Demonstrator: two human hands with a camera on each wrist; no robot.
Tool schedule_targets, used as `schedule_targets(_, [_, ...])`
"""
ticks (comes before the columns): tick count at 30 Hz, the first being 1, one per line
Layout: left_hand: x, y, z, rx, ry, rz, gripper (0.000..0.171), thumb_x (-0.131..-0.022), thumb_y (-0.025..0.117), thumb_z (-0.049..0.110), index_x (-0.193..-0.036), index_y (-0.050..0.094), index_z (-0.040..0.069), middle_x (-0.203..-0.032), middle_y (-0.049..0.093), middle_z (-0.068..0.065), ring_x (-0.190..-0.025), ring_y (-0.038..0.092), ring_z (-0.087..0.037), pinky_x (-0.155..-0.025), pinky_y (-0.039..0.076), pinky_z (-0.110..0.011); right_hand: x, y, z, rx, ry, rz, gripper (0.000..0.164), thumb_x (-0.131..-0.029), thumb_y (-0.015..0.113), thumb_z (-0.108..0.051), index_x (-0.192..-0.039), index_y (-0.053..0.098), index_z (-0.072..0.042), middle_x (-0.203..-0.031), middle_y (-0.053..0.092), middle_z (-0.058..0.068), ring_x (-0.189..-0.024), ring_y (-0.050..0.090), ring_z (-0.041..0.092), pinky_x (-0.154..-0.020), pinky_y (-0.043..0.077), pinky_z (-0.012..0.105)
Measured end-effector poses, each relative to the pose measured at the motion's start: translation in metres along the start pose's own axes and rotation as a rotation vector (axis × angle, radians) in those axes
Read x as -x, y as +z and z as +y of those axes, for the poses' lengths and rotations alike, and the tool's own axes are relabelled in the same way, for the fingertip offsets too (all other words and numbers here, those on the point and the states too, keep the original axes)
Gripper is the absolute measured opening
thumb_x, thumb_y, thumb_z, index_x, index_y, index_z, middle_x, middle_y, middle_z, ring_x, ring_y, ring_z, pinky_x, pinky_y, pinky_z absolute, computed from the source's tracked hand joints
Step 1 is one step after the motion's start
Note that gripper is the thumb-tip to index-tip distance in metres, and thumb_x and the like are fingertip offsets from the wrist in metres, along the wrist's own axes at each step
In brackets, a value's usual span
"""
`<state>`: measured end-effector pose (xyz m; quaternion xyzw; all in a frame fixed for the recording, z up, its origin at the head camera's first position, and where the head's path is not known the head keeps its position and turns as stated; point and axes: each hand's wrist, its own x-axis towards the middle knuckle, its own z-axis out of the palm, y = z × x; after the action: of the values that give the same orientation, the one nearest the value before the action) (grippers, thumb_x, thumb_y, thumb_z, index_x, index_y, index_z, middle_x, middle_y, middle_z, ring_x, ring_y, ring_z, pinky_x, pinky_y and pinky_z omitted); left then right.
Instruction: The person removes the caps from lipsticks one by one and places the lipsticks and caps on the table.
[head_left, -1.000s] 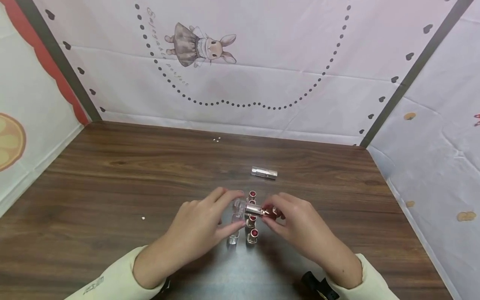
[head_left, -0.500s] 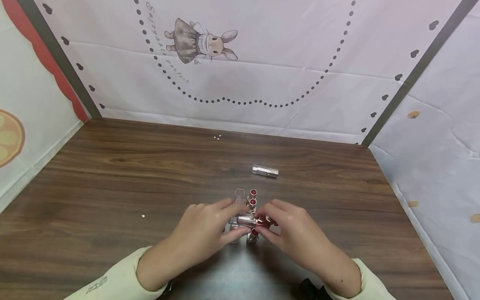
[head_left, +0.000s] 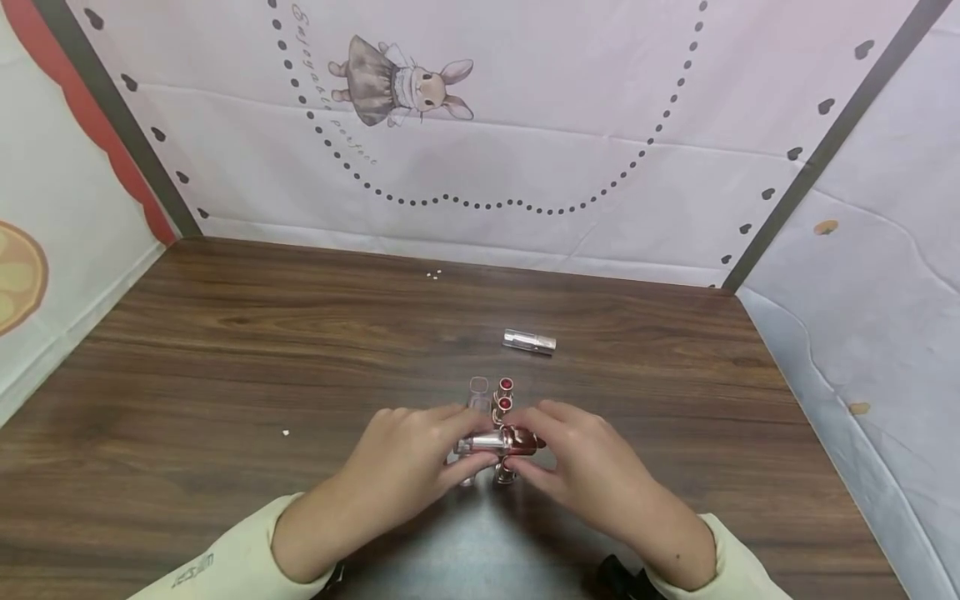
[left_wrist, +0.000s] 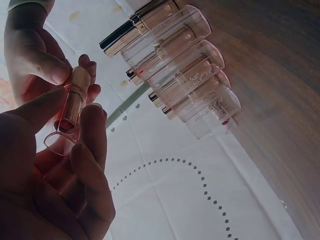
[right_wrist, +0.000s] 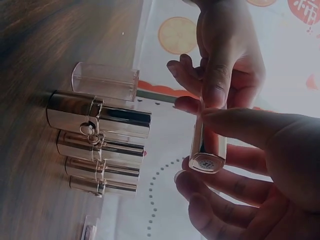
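Observation:
My left hand [head_left: 408, 442] pinches a clear cap [left_wrist: 56, 143] between thumb and fingers. My right hand [head_left: 592, 446] grips the shiny gold base of a lipstick [head_left: 521, 440], its flat underside facing the right wrist camera. The lipstick lies sideways between both hands, its red tip inside the cap in the left wrist view. Just beneath stand uncapped gold lipsticks [right_wrist: 72, 111] in a row, red tips upward [head_left: 506, 404]. Alongside them, to the left, runs a row of clear caps [head_left: 478, 387], partly hidden by my left hand.
Farther back on the wooden table [head_left: 337, 333] lies another clear and silver lipstick tube [head_left: 529, 342]. Tiny white bits [head_left: 434, 274] are near the back edge, and one white scrap [head_left: 286, 432] is at left. Printed cloth walls [head_left: 525, 100] enclose the table.
The held lipstick has come toward me and slid leftward into the cap. My left hand, spread over the caps a second ago, now holds one around it; my right hand keeps the base.

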<state>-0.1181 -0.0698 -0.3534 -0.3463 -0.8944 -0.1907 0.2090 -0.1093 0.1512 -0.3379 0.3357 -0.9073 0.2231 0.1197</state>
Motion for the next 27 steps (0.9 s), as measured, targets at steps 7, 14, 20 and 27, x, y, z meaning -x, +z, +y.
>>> schedule_targets(7, [0.0004, -0.0005, 0.0013, -0.014, -0.012, -0.001, 0.025, -0.082, 0.079, 0.046, -0.095, 0.070, 0.026, -0.079, 0.072, 0.015, -0.052, 0.055, -0.002, -0.044, 0.035, -0.023, -0.0002, 0.0011, -0.0005, 0.032, 0.005, -0.022, 0.026, -0.082, 0.082, -0.023, -0.105, 0.073, -0.015, -0.090, 0.069, -0.006, -0.077, 0.064, 0.003, -0.068, 0.054, 0.022])
schedule_targets(14, [0.0005, -0.0008, 0.0018, -0.020, -0.031, -0.022, 0.025, -0.083, 0.078, 0.047, -0.095, 0.070, 0.027, -0.080, 0.072, 0.015, -0.054, 0.060, -0.005, -0.045, 0.035, -0.024, -0.0001, 0.0011, 0.0006, 0.045, 0.017, -0.027, 0.025, -0.083, 0.082, -0.026, -0.104, 0.074, -0.016, -0.086, 0.067, -0.008, -0.073, 0.058, 0.001, -0.064, 0.050, 0.020])
schedule_targets(20, [0.0003, 0.0000, 0.0015, -0.009, -0.027, -0.034, 0.023, -0.083, 0.077, 0.046, -0.095, 0.070, 0.028, -0.077, 0.069, 0.016, -0.052, 0.052, -0.002, -0.044, 0.034, -0.023, -0.0003, -0.0004, 0.0014, 0.033, 0.043, -0.065, 0.026, -0.084, 0.081, -0.028, -0.105, 0.074, -0.016, -0.083, 0.065, -0.009, -0.068, 0.051, 0.000, -0.060, 0.044, 0.017])
schedule_targets(27, [-0.0002, -0.0007, 0.0011, -0.014, -0.016, -0.069, 0.024, -0.086, 0.074, 0.047, -0.099, 0.070, 0.027, -0.077, 0.066, 0.014, -0.052, 0.054, -0.004, -0.044, 0.035, -0.024, -0.0010, -0.0016, 0.0030, 0.040, 0.044, -0.087, 0.024, -0.084, 0.080, -0.030, -0.104, 0.074, -0.017, -0.084, 0.064, -0.010, -0.067, 0.049, 0.000, -0.059, 0.042, 0.017])
